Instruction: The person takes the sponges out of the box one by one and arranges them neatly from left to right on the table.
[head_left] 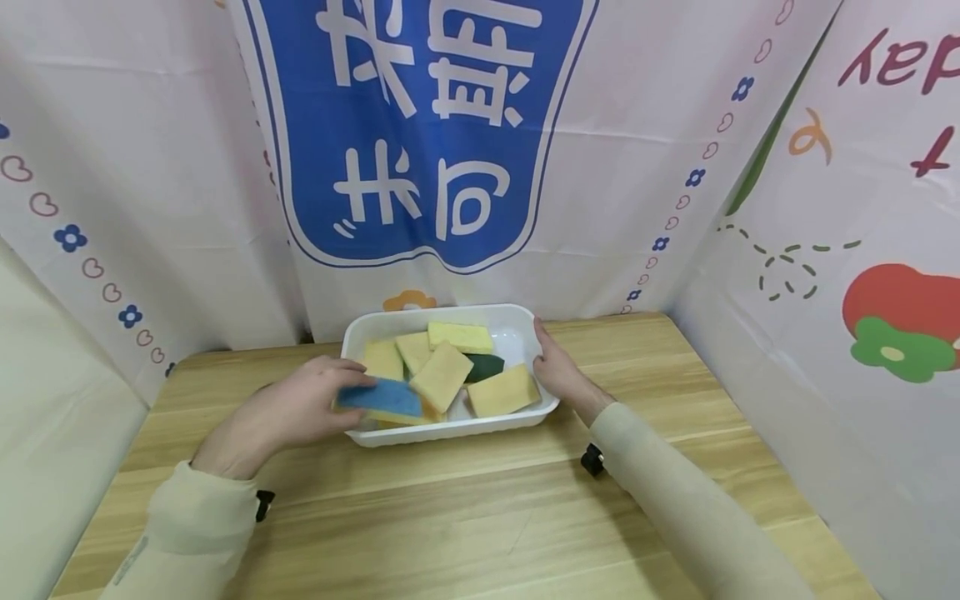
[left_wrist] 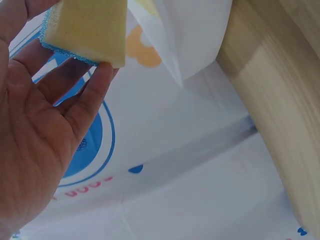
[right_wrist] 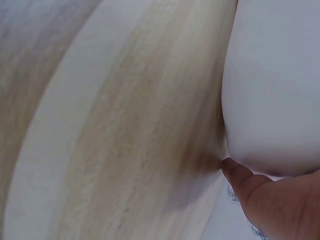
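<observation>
Head view: left fingers (head_left: 349, 377) clamped on blue-and-yellow sponge (head_left: 390, 398), not yet released; yellow sponges (head_left: 442, 377) already in tray (head_left: 465, 428); right fingers (head_left: 550, 357) grip tray.

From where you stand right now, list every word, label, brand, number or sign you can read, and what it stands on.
"未来可期": turned sideways, on the blue badge of the back cloth.
"day": upside down, on the right-hand cloth; the picture's edge may cut off more.
"t": upside down, same cloth, perhaps part of a word.
In the left wrist view, the badge's lettering is too hidden to read.
No readable text shows on the sponges or white tray.
</observation>
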